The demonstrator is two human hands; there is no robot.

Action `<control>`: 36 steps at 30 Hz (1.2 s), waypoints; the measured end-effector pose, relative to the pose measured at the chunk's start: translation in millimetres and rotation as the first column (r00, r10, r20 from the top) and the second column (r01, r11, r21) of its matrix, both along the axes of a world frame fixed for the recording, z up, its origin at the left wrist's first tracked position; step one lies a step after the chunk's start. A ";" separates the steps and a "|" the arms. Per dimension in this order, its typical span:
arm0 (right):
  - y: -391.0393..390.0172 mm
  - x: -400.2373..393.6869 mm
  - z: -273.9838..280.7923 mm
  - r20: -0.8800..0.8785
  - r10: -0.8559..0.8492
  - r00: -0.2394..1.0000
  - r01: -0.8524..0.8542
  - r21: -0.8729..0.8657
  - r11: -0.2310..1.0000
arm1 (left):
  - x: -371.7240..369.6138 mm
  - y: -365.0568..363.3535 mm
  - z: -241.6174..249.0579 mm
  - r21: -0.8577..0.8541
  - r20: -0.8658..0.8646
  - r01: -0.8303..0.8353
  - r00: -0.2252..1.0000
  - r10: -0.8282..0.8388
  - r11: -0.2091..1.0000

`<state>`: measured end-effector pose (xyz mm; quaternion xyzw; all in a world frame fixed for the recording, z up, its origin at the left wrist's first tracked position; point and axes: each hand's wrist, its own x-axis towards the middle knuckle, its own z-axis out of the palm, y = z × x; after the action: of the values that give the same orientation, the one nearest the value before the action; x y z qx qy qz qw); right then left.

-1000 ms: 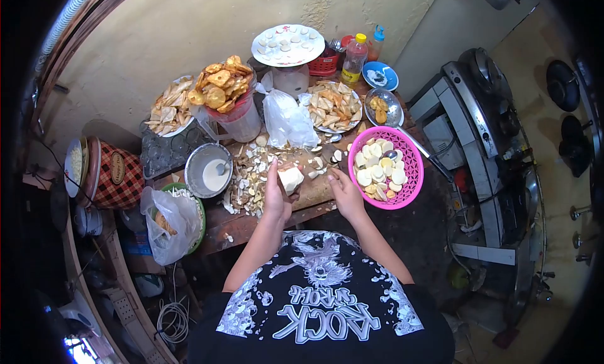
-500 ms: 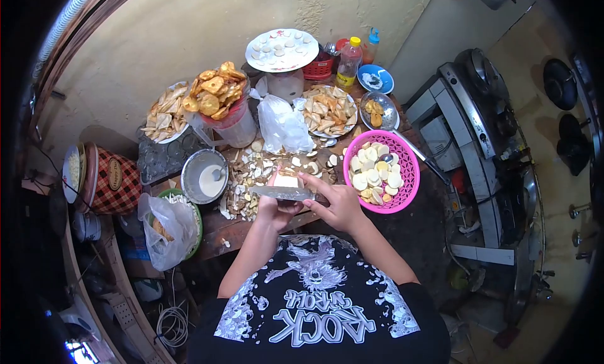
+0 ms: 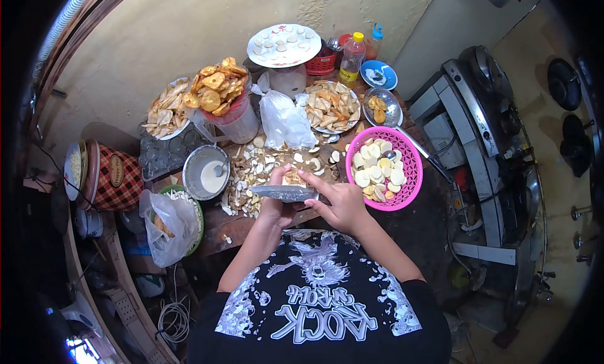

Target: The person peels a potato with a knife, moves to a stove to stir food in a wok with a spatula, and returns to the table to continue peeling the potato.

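My left hand (image 3: 275,197) is closed round a partly peeled tuber (image 3: 293,179), with pale flesh and some brown skin, above a heap of peelings. My right hand (image 3: 343,203) grips a wide-bladed knife (image 3: 283,193), its handle hidden in my fingers. The blade lies level across the tuber and covers part of it. My right index finger stretches toward the tuber's far side. Below and around my hands, white and brown peelings (image 3: 246,184) cover the wooden table. To the right stands a pink basket (image 3: 415,169) with pale peeled pieces (image 3: 377,169) in it.
A metal pot (image 3: 192,184) of white batter with a spoon stands left of the peelings. Beyond are a plastic bag (image 3: 283,122), fried slices (image 3: 217,87) piled on a container, and a plate of folded pastries (image 3: 330,106). A skimmer (image 3: 393,112) lies near the basket; a stove (image 3: 469,106) is farther right.
The tuber's white face, plain above the blade before, now shows less, with more brown in sight. My hands have barely shifted. The view has moved slightly.
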<state>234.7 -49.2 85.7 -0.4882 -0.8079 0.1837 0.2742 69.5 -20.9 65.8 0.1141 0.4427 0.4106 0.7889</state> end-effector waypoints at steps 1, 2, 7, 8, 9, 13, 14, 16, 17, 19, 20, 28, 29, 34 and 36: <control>0.1 -0.5 0.0 0.000 -0.008 1.000 0.008 -0.022 1.000 | 0.5 -0.5 0.8 0.033 -0.025 -0.013 1.000 0.014 0.999; 0.5 -1.3 -2.8 -0.030 -0.009 1.000 0.009 -0.006 1.000 | 2.2 0.2 1.0 0.079 -0.020 -0.033 0.999 0.034 0.996; 0.0 -6.9 -15.8 -0.157 -0.029 0.987 0.025 -0.028 0.999 | 7.1 -1.5 -9.5 0.305 0.060 -0.150 0.989 0.138 0.941; -0.3 -8.5 -18.8 -0.178 -0.037 0.983 0.034 -0.023 0.999 | 6.9 -1.8 -14.1 0.332 0.065 -0.148 0.989 0.134 0.932; -0.7 -10.4 -23.0 -0.200 -0.044 0.979 0.041 -0.019 0.999 | 6.4 -2.0 -19.3 0.358 0.070 -0.146 0.989 0.130 0.922; -3.0 -27.3 -28.0 -0.389 -0.131 0.912 0.144 0.004 0.990 | 12.5 -3.3 -35.1 0.525 -0.026 -0.223 0.960 0.277 0.821; -3.5 -32.4 -29.4 -0.461 -0.142 0.876 0.159 -0.001 0.987 | 14.5 -4.0 -35.8 0.564 -0.046 -0.256 0.939 0.340 0.785; -5.0 -41.9 -34.4 -0.595 -0.158 0.788 0.187 -0.013 0.982 | 15.4 -7.3 -30.7 0.586 -0.042 -0.266 0.933 0.356 0.766; -7.4 -45.8 -39.8 -0.737 -0.206 0.644 0.143 -0.148 0.979 | 16.4 -8.4 -28.4 0.596 -0.040 -0.271 0.930 0.365 0.756; -12.0 -51.1 -50.2 -0.892 -0.346 0.291 -0.029 -0.370 0.929 | 19.1 -7.0 -34.3 0.601 0.010 -0.329 0.914 0.405 0.729; -9.8 -48.5 -51.9 -0.890 -0.389 0.236 -0.023 -0.405 0.914 | 18.1 -8.5 -26.9 0.544 0.072 -0.360 0.920 0.385 0.758; 5.4 11.0 -60.3 -0.301 -0.559 0.773 0.357 -0.521 0.775 | -3.4 5.2 -28.7 0.175 0.162 -0.247 0.962 0.220 0.953; 3.9 12.0 -56.7 -0.347 -0.513 0.785 0.309 -0.498 0.810 | -3.5 5.4 -28.1 0.153 0.168 -0.228 0.965 0.202 0.962; -3.5 3.5 -14.6 -0.301 -0.070 0.951 0.039 -0.106 0.994 | -2.6 3.2 -24.7 0.062 0.213 -0.102 0.973 0.086 0.993; -2.9 -1.1 -13.8 -0.187 -0.006 0.982 0.008 0.008 1.000 | -1.1 1.9 -30.5 0.098 0.311 -0.082 0.949 0.048 0.992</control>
<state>233.6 -52.1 71.9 -0.4705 -0.7777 0.2242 0.3515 68.4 -19.0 35.3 0.0774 0.2944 0.4730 0.8268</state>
